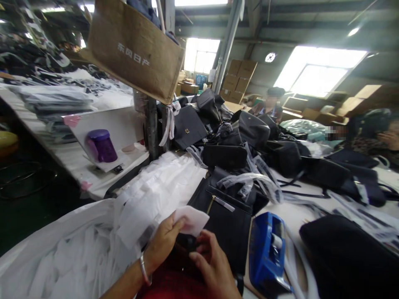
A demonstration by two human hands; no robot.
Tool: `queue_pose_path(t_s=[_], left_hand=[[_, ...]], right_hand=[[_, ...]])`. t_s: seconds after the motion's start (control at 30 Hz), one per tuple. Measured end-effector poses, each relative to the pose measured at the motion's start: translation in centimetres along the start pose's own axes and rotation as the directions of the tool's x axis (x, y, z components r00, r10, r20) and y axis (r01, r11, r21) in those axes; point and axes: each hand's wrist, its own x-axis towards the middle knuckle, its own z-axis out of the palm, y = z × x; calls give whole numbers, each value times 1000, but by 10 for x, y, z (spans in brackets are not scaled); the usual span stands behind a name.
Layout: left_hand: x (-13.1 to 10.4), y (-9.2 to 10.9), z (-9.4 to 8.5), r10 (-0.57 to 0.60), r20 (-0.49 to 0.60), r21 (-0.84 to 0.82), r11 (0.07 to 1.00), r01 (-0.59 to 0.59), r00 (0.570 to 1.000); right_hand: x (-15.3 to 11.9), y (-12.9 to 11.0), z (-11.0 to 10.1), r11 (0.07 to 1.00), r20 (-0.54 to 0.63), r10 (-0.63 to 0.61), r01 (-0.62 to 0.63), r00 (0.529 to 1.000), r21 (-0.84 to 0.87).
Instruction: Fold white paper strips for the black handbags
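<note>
My left hand (162,241) pinches a small, soft-looking white sheet (193,219) between thumb and fingers. Close to its lower right edge is my right hand (213,261), fingers half curled and thumb apart from them. A dark piece (186,241) shows between the two hands, too shadowed to name; whether my right thumb touches it is unclear. Just beyond, a black bag (229,226) lies flat on the table with a gold zipper pull and a clear wrapped strip. A blue tape dispenser (267,253) stands right of that bag.
White sheets (162,178) pile up at left, above a large white sack (84,211) of white scraps. Black bags (252,128) and plastic-wrapped straps crowd the table's far side. A brown bag (134,50) hangs overhead by a post. A purple cup (102,145) and two people are farther off.
</note>
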Motion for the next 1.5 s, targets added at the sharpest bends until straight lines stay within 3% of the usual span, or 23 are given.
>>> queue_pose_path(t_s=[0.07,0.13,0.2,0.27,0.33,0.4,0.47,0.53,0.63,0.7,0.73,0.8,0.87,0.9,0.97,1.23,1.5], left_hand=[[6,-1,14,3,99,20,1000,-5,995],[6,-4,16,39,148,121,991,-58,988],[0,-10,6,100,147,281,950,-138,984],[-10,-22,-8,224,159,482,832,-274,961],[-20,-36,-21,379,285,661,587,-467,880],[-27,-50,-25,453,509,707,265,-656,732],[-29,-60,-21,463,675,638,22,-770,574],[-26,-63,-14,486,737,575,-85,-814,470],[-16,-57,-5,479,761,526,-63,-848,437],[-10,-50,-3,464,759,511,10,-860,457],[-7,-47,-3,475,729,526,73,-848,493],[-3,-41,-2,522,585,596,243,-765,621],[2,-38,1,536,372,665,416,-620,758],[5,-37,2,533,284,684,469,-558,797],[11,-36,4,536,183,702,516,-491,824],[32,-40,8,348,146,587,723,-365,926],[41,-44,13,291,-7,508,825,-247,957]], right_hand=[[2,-5,-4,995,-94,53,-44,994,90],[6,-9,-9,977,-85,47,-28,995,213],[11,-8,-17,951,-83,19,8,996,309],[16,-4,-25,948,-150,28,21,988,318],[19,1,-32,953,-232,55,18,971,301],[22,7,-35,959,-289,72,13,955,282],[26,10,-33,967,-319,61,23,946,253],[30,11,-29,975,-328,14,60,944,214],[38,11,-24,973,-285,-67,125,956,193],[44,11,-22,970,-228,-82,130,970,207],[46,11,-22,970,-204,-82,125,976,210],[50,12,-21,973,-159,-82,113,984,199],[53,13,-19,974,-112,-76,98,991,204],[54,13,-18,971,-88,-67,85,994,221],[56,14,-17,963,-44,-47,57,998,263],[71,1,-20,934,33,-57,42,998,355],[62,-3,-30,934,41,-39,22,998,356]])
